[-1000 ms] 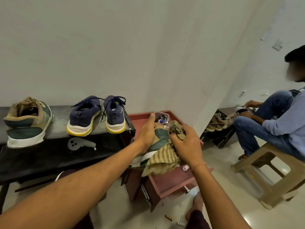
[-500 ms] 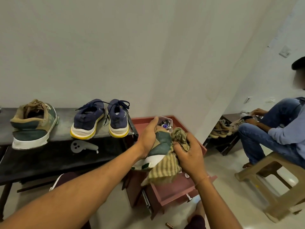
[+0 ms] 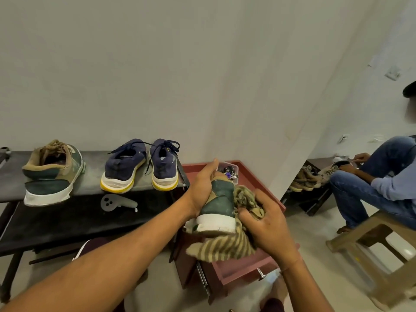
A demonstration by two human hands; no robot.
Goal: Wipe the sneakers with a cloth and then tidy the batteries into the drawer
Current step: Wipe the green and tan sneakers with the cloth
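As our right hand (image 3: 267, 224), clutching cloth (image 3: 225, 246), slides heelward, left hand (image 3: 203, 188) still grips green sneaker (image 3: 219, 206); we judge wiping unfinished.

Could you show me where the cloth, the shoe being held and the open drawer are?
striped cloth (image 3: 225, 246): head view, on the fold hanging below the shoe.
green sneaker (image 3: 221, 199): head view, on its dark green heel panel.
drawer (image 3: 243, 269): head view, on its front wall.

Striped cloth (image 3: 227, 246): soft, woven, matt. Held sneaker (image 3: 219, 203): suede-like green heel panel, smooth white rubber sole. Tabletop (image 3: 74, 218) dark and matt; drawer (image 3: 245, 270) smooth reddish-brown laminate, shiny metal knob (image 3: 261, 273).
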